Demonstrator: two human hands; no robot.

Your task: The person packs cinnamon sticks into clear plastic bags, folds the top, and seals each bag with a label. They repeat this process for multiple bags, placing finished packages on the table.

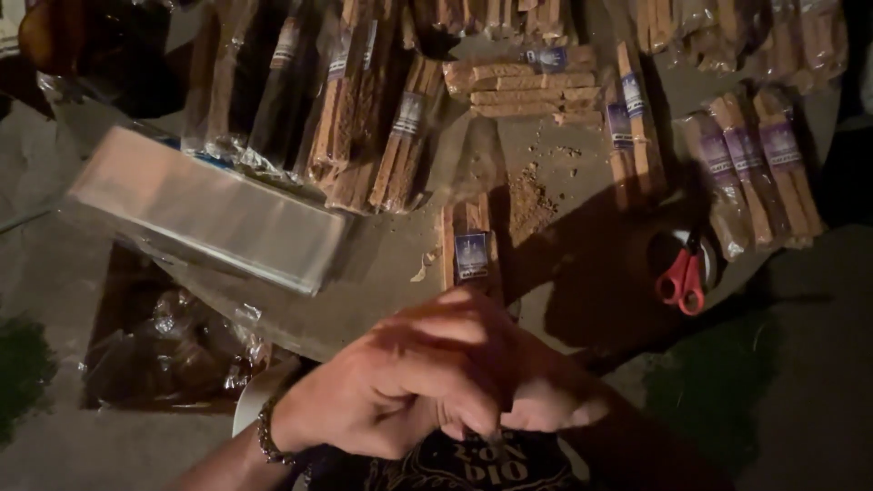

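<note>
Pressing together at the lower centre of the frame, the left hand (400, 386) and right hand (546, 400) close their fingers over something too hidden to tell. Just above them a labelled stick packet (470, 245) lies on the bench (382, 264). Red scissors (684, 277) sit at right, a clear sleeve stack (205, 209) at left

Whatever left hand (400, 382) and right hand (546, 400) pinch is hidden between fingers; stick packet (471, 250) beyond them half-covered.
</note>
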